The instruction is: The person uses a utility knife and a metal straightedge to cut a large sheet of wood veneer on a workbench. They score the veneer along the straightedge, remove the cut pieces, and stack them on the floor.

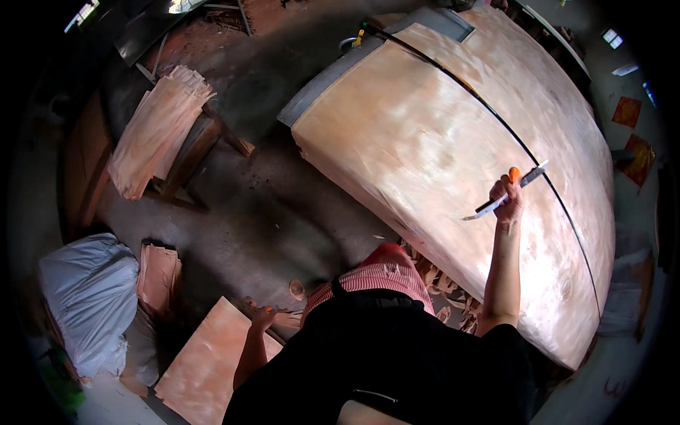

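Observation:
My right hand (508, 202) is raised over a large, pale wood veneer sheet (418, 134) on a broad stack. It is closed round a long, thin knife-like tool (489, 207) with a light end and a dark end; its exact kind is unclear. Orange shows at a fingertip of this hand. Low on the left, my left hand (261, 319) is closed at a torn strip of veneer (287, 319), orange on a fingertip there too. Beneath that hand lies a stack of smaller reddish sheets (212, 361). A thin black cord or strip (489, 106) runs across the large sheet.
A bundle of veneer (159, 131) rests on a wooden stand (191, 152) at the upper left. White sacking (92, 297) covers a pile at the far left, beside a small veneer pile (159, 276). Veneer scraps (443, 283) litter the floor along the big stack's near edge.

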Motion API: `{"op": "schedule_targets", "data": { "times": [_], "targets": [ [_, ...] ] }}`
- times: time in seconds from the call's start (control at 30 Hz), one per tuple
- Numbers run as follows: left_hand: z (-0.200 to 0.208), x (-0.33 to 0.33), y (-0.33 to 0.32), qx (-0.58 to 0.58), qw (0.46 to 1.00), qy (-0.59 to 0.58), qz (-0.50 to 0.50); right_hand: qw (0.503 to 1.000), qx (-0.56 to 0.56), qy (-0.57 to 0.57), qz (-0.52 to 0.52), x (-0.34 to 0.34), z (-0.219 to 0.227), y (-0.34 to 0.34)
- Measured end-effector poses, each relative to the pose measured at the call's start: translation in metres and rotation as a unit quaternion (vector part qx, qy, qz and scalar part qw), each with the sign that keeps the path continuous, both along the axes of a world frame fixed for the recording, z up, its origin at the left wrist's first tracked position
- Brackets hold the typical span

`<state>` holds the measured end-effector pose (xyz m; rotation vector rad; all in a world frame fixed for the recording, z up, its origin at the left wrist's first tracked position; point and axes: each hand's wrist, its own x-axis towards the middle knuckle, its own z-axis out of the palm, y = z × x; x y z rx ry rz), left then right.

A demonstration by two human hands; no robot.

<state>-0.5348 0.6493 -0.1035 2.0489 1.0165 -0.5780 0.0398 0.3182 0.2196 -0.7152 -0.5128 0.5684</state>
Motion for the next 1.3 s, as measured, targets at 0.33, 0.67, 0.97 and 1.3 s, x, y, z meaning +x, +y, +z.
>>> {"op": "schedule_targets", "data": {
  "times": [0.33,0.67,0.97,1.3],
  "targets": [
    [0.060,0.249,0.149,-0.026,0.983,-0.182,0.007,0.974,-0.155,0.125,0.108,0.029,-0.047,0.129],
    [0.143,0.391,0.277,-0.072,0.985,-0.100,-0.120,0.958,-0.091,0.224,0.155,0.078,-0.091,0.267],
    [0.141,0.629,0.328,-0.179,0.913,-0.297,-0.214,0.949,-0.066,0.306,-0.039,0.094,-0.116,0.309],
    [0.120,0.899,0.300,0.105,0.633,-0.363,-0.676,0.845,-0.052,0.419,-0.328,0.027,-0.114,0.430]
  ]
}}
